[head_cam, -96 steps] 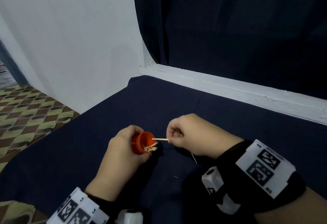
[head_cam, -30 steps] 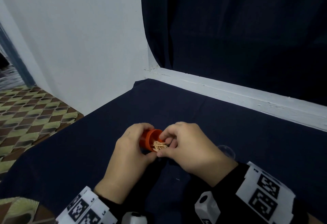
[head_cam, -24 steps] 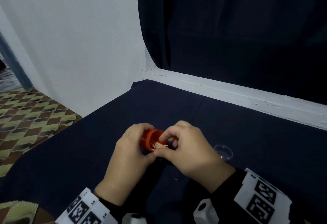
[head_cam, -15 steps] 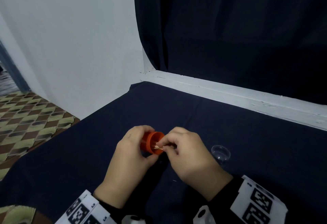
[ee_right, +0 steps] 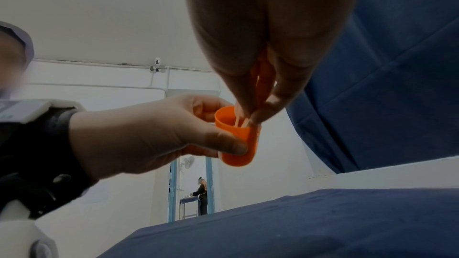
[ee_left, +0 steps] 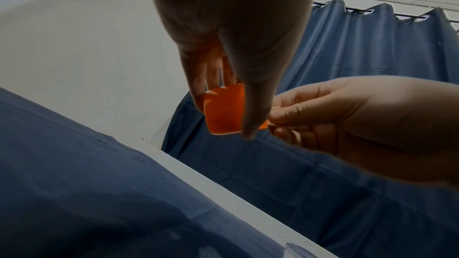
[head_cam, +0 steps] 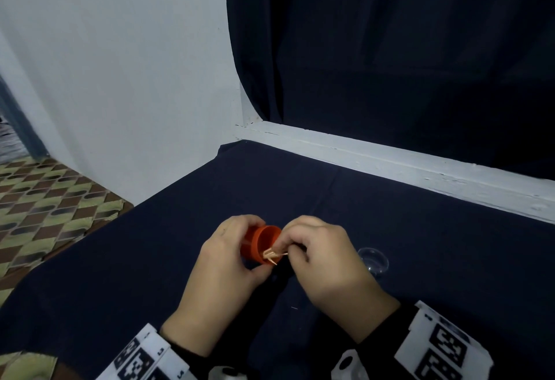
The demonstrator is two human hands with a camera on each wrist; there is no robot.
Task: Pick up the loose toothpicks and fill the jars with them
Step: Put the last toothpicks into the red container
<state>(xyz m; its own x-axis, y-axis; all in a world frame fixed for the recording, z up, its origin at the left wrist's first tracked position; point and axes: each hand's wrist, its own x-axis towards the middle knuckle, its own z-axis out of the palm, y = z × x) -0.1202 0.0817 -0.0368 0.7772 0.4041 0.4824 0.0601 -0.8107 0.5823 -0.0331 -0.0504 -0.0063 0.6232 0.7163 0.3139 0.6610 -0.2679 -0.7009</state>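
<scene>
My left hand [head_cam: 228, 259] grips a small orange jar [head_cam: 259, 243] above the dark blue cloth, tilted so its mouth faces right. Several toothpicks [head_cam: 271, 255] stick out of that mouth. My right hand [head_cam: 312, 247] pinches these toothpicks at the jar's rim between thumb and fingertips. In the right wrist view the orange jar [ee_right: 237, 134] sits in my left hand [ee_right: 154, 134], with the toothpicks [ee_right: 242, 122] pinched and reaching into it. The left wrist view shows the jar [ee_left: 223, 111] from below, between my fingers.
A clear plastic lid [head_cam: 372, 261] lies on the cloth [head_cam: 420, 229] right of my right hand. A white ledge [head_cam: 390, 160] and a dark curtain [head_cam: 390, 49] bound the far side. A white wall [head_cam: 105, 64] and patterned floor [head_cam: 39, 190] lie to the left.
My right hand brought a toothpick to the jar, then closed in on its mouth and now pinches the sticking-out toothpicks there. The left hand kept holding the jar.
</scene>
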